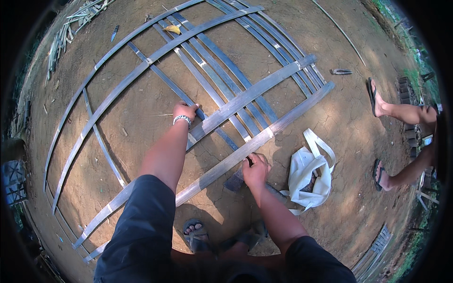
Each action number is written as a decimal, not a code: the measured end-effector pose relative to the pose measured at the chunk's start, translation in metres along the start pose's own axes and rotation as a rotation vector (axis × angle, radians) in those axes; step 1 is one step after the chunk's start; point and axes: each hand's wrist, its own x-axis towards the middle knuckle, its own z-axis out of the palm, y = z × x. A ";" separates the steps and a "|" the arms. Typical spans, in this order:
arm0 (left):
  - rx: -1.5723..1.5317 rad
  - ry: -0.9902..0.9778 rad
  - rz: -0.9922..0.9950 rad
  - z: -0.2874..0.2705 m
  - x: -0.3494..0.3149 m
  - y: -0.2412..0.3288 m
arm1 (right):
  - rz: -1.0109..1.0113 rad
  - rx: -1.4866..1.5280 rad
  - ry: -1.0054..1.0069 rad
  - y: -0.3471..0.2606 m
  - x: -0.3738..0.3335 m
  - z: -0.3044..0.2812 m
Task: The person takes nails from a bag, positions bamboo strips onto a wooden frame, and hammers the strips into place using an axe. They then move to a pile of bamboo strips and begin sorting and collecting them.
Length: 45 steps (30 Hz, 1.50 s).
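Site: bare, cracked earth (349,188) outdoors, in patchy sun. On it, before the person, lies a lattice of long curved strips (113,92) crossed by narrower slats (226,78).

Left hand (185,111): fingers curled at the edge of one cross slat (170,86); whether it grips or merely presses cannot be told. Right hand (257,169): fingers bent in, touching or just beside the nearest strip (214,170); anything held is hidden.

Progress, as judged: the crossing layout is in place. Slats crowd toward the right and stand well apart at left, so spacing appears unfinished. Fastening at the crossings cannot be confirmed.

Container: a white cloth bag (300,179), right of the right hand, mouth open; something dark inside, unidentified.

Beyond: a plier-like tool (341,71), another person's sandalled feet (380,106), and a pile of loose strips (59,45) at upper left.
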 end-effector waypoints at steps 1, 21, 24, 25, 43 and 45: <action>0.045 0.054 0.029 0.002 0.016 -0.014 | -0.005 0.007 0.008 -0.004 -0.002 0.006; -0.362 -0.178 0.038 0.012 0.013 -0.004 | 0.077 -0.045 0.133 -0.012 -0.001 0.027; -0.357 -0.185 0.038 0.019 0.006 0.007 | 0.075 -0.029 0.110 -0.006 0.004 0.024; -0.346 -0.191 0.031 0.018 0.008 0.008 | 0.099 -0.035 0.089 -0.006 0.005 0.025; -0.066 0.057 0.256 0.017 0.008 -0.003 | 0.132 -0.015 0.206 -0.016 -0.003 0.036; 0.156 0.154 0.337 0.025 -0.028 0.015 | 0.206 -0.024 0.128 -0.011 0.002 0.028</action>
